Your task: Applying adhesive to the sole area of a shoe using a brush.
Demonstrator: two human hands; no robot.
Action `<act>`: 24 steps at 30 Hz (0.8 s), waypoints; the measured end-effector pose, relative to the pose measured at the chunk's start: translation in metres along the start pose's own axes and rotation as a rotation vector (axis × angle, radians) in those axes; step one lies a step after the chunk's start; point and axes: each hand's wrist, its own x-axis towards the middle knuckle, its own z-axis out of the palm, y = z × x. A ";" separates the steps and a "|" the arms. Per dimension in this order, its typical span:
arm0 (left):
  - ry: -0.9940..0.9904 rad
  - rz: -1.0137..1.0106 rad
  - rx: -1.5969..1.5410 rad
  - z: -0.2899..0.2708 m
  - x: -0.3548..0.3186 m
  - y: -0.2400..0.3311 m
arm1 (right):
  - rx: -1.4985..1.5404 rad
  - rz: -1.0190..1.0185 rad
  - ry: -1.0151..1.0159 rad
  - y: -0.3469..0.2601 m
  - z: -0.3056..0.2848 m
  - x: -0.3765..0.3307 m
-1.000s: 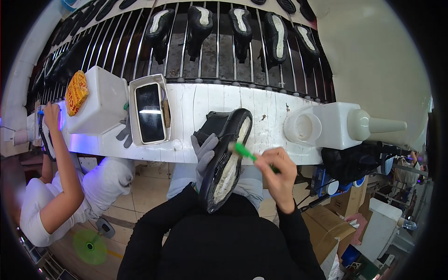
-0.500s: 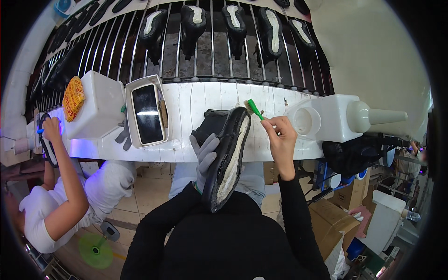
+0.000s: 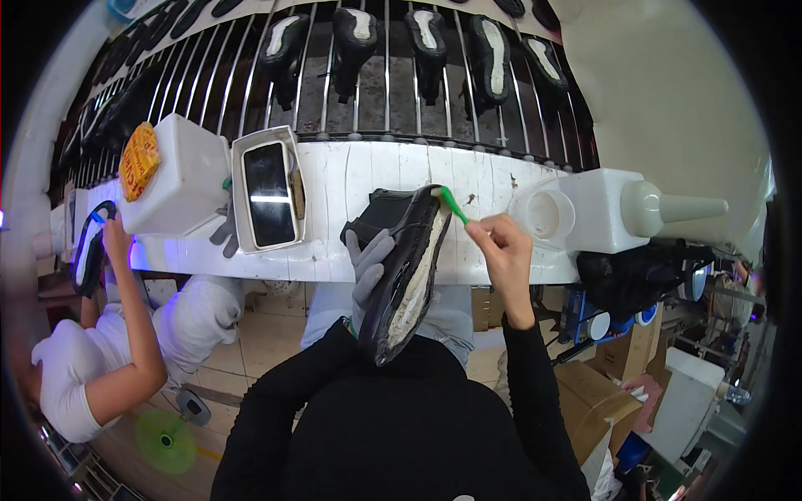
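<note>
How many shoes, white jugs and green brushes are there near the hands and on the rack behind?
Shoes on the rack, clearly seen: 5, the first one
Shoe held in the left hand: 1
White jugs: 2
Green brush in the right hand: 1
Total: 9

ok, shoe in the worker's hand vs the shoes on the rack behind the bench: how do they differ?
The held shoe lies sole-up and tilted in the gloved left hand; the rack shoes stand apart in a row on the metal bars. The held shoe has the right hand's green brush at its toe; the rack shoes are untouched. All are black with pale soles.
</note>
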 end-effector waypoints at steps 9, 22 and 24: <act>-0.025 -0.034 -0.052 -0.004 0.003 -0.002 | 0.050 -0.175 -0.248 -0.057 -0.009 -0.052; -0.130 0.016 -0.009 -0.020 0.030 0.001 | -0.178 -0.304 -0.119 -0.076 -0.007 -0.034; -0.156 -0.047 -0.006 -0.021 0.039 0.009 | -0.126 -0.322 -0.093 -0.070 -0.007 -0.034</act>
